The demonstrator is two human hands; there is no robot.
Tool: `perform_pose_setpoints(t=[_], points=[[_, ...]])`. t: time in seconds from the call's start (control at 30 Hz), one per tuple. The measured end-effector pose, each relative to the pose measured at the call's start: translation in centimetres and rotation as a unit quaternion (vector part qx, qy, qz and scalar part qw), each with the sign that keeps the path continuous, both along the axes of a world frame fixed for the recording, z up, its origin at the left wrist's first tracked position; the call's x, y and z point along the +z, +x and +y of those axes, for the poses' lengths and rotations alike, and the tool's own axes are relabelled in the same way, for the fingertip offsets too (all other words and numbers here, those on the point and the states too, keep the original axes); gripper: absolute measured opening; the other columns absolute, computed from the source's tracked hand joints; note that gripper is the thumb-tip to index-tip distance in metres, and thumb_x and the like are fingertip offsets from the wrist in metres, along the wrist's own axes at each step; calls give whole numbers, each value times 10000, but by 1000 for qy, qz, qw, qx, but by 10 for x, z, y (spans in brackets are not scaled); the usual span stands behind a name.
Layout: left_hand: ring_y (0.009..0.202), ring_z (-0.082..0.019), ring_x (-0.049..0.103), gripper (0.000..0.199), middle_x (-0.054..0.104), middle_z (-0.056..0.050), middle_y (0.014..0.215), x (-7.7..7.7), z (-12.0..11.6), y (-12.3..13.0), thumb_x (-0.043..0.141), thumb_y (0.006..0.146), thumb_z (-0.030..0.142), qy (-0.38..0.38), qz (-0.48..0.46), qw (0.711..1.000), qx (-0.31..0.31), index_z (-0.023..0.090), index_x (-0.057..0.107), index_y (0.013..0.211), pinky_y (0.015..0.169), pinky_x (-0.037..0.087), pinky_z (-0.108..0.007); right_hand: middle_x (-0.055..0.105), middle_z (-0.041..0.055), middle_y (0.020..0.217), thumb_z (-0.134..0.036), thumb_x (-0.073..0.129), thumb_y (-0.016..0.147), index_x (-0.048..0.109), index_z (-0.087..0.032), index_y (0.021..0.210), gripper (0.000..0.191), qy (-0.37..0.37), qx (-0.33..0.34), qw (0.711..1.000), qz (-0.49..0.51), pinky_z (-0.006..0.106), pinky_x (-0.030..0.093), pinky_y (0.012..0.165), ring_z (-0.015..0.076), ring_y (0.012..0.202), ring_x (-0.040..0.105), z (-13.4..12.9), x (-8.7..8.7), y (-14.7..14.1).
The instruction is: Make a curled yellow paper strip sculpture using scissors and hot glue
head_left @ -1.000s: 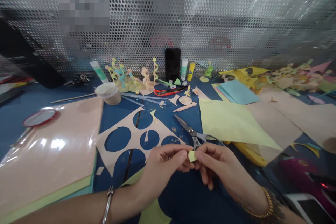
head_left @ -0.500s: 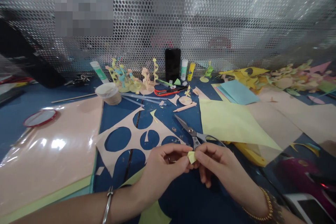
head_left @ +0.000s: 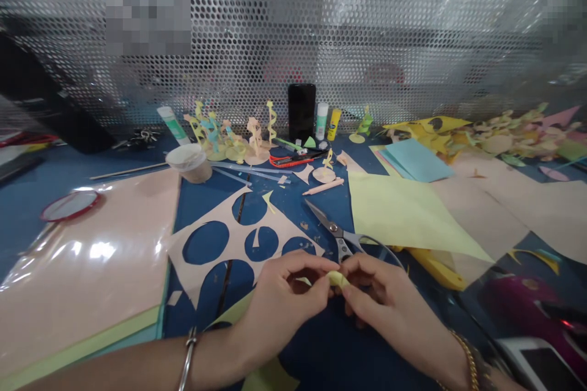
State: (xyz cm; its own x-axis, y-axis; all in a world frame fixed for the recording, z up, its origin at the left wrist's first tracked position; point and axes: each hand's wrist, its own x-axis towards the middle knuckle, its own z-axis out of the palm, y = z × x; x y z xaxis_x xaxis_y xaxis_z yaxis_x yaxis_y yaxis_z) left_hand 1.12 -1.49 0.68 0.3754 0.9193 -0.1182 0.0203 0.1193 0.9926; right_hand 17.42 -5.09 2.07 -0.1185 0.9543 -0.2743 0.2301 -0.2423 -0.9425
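Matt yellow-green paper (head_left: 338, 280) bends smoothly between the hands. Glossy clear plastic (head_left: 98, 220) reflects white glare over pink sheets at left; the scissors (head_left: 334, 229) have smooth metal blades, and a perforated, shiny metal screen (head_left: 257, 24) spans the top.

A: Where does the camera look from?

B: From the person's head, above the table (head_left: 316, 348) and on the wearer's side of the scissors (head_left: 334, 229). It faces forward and tilts down

A: Where do the scissors fall in the view?

B: Just below and right of its centre. The left hand (head_left: 291, 293) and right hand (head_left: 389, 299) show large on the near side of them, closer to the camera

A: And past the scissors?

B: The view runs over the far tabletop to the upright phone (head_left: 301, 111), then to the mesh screen (head_left: 348, 36) behind it, which fills the top

A: How wide is it?

B: Wide, with plenty of table on both sides of the scissors, all in this single head view
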Motion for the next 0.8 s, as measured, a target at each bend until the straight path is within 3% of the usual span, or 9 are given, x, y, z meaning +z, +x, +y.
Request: perform_pose_setpoints(t=[0.33, 0.5, 0.8], points=[[592, -108, 661, 153, 691, -14, 781, -1, 2, 0, 668, 726, 120, -73, -39, 997, 2, 184, 773, 818, 564, 560, -193, 601, -14, 646, -340, 638, 815, 623, -158, 742, 196, -51, 2, 995, 87, 162, 483, 437, 73, 497, 551, 3, -7, 3], [639, -132, 690, 100, 731, -21, 737, -1, 2, -1, 741, 730, 204, -101, -49, 994, 3, 184, 772, 823, 613, 584, -206, 560, -38, 573, -347, 660, 801, 624, -160, 729, 203, -47, -6, 996, 75, 153, 479, 432, 72, 479, 542, 4, -6, 3], [621, -140, 700, 100, 747, -12, 680, 3, 3, 0, 746, 717, 199, -102, -46, 993, 22, 193, 777, 812, 614, 587, -209, 571, -27, 577, -379, 599, 839, 607, -176, 749, 223, -9, -12, 1000, 17, 174, 493, 472, 88, 505, 548, 0, -5, 4]])
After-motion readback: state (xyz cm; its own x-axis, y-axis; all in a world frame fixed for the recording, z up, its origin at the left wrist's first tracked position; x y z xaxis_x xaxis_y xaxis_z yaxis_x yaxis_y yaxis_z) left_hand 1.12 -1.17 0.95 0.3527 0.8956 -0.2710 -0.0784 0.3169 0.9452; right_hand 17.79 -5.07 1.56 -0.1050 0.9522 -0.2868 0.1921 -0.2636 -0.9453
